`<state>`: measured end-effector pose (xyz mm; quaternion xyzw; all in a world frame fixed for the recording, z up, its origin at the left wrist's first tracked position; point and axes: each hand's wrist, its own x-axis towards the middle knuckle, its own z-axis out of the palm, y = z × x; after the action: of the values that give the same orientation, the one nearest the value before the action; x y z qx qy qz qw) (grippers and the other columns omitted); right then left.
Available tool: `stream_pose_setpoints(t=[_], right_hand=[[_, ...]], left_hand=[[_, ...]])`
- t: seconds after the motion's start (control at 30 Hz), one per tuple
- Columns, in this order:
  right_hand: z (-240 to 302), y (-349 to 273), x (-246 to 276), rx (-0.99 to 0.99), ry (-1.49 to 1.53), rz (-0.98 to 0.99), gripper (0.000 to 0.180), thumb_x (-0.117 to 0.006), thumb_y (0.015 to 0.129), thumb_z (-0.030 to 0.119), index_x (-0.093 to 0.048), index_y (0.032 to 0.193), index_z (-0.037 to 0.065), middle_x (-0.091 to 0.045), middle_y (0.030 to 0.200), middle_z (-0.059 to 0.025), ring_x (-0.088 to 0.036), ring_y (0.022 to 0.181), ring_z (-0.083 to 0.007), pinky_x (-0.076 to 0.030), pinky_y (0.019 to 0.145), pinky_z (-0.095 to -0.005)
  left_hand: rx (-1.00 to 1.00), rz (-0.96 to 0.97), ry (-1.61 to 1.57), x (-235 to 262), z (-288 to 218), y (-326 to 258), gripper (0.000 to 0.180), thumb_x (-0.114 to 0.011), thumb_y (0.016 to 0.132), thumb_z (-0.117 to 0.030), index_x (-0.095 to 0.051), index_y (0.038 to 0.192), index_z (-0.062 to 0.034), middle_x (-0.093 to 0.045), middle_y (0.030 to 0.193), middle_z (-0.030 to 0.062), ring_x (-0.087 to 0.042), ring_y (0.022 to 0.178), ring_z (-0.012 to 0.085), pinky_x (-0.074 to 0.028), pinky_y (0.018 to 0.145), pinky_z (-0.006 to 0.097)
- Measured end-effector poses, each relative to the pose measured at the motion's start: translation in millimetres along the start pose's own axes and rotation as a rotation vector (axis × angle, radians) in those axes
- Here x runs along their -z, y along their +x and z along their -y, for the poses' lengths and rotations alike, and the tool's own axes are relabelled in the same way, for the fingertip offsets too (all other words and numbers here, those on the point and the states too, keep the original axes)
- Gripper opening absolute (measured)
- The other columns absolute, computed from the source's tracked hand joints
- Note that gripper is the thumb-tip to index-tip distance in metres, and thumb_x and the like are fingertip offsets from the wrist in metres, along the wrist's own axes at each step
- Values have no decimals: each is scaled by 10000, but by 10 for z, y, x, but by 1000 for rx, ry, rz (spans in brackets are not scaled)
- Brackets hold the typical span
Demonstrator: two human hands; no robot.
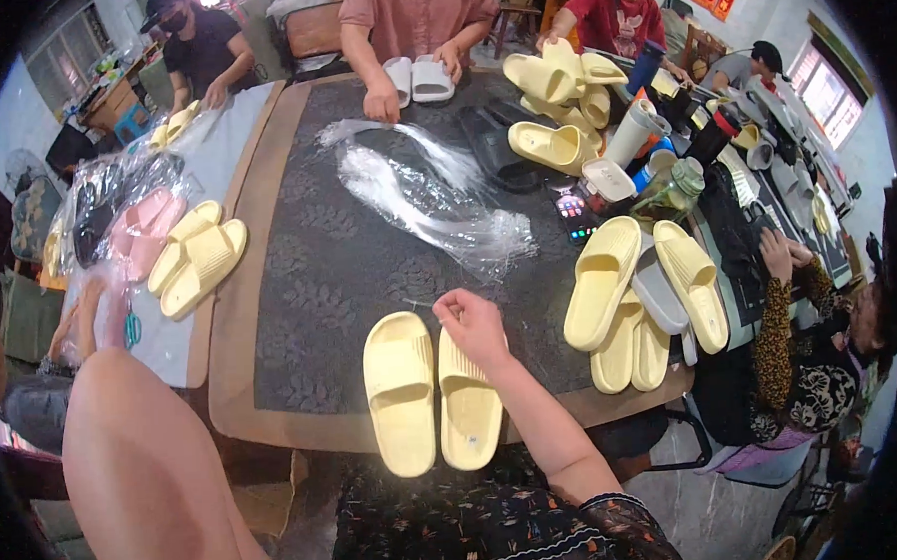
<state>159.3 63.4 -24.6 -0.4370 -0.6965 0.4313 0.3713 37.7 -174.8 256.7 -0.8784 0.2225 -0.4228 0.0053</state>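
My right hand (474,325) reaches over the table's near edge, with thumb and fingers pinched on a thin, pale plastic strand (420,303). Below it lies a pair of pale yellow slide sandals, the left slipper (400,392) in full view and the right slipper (471,414) partly covered by my hand and wrist. A large bare bent arm (152,473) rises close at the lower left; no left hand of mine shows at its end. Beyond my hand, bundles of clear plastic strands (395,197) spread across the dark patterned table mat (304,296).
Stacked yellow and grey slippers (630,317) stand to the right, near a phone (573,212), jars and bottles. More yellow slippers (202,256) sit on the left table beside bagged pink ones (146,228). Across, a co-worker's hand (382,101) touches the strands by white slippers (431,81).
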Motion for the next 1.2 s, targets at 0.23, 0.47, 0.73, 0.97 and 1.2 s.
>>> stream_pose_setpoints(t=[0.23,0.47,0.73,0.97,1.2], right_hand=[[-93,-5,18,88,-16,-57,156,-686,852,183,-664,876,30,-654,717,-96,-618,642,-187,-480,610,-319],[-62,-32,34,90,-1,-36,152,-684,852,178,-663,890,32,-657,726,-95,-617,650,-183,-482,623,-309],[-126,-26,22,98,-21,-23,162,-680,870,174,-656,895,16,-659,722,-75,-589,642,-133,-472,615,-290],[-140,-26,7,121,-38,-63,175,-688,855,207,-667,884,35,-648,697,-86,-600,613,-169,-469,596,-306],[-150,-11,-13,132,-34,-62,174,-688,855,205,-667,882,34,-654,702,-84,-610,627,-171,-475,607,-304]], left_hand=[[-60,-19,69,-142,-273,159,270,-527,915,-189,-592,1117,-22,-546,1147,143,-499,1039,285,-411,839,395],[-129,-44,127,-292,-399,282,279,-527,920,-188,-585,1135,-19,-540,1168,146,-497,1058,288,-412,856,395],[-188,-78,211,-400,-481,336,290,-526,925,-186,-577,1155,-17,-534,1192,150,-495,1079,291,-414,877,393],[-232,-106,295,-454,-507,311,300,-526,930,-185,-571,1173,-14,-529,1214,153,-494,1097,293,-415,895,392],[-285,-147,352,-489,-470,255,311,-526,935,-185,-564,1190,-12,-523,1235,156,-492,1116,296,-416,913,392]])
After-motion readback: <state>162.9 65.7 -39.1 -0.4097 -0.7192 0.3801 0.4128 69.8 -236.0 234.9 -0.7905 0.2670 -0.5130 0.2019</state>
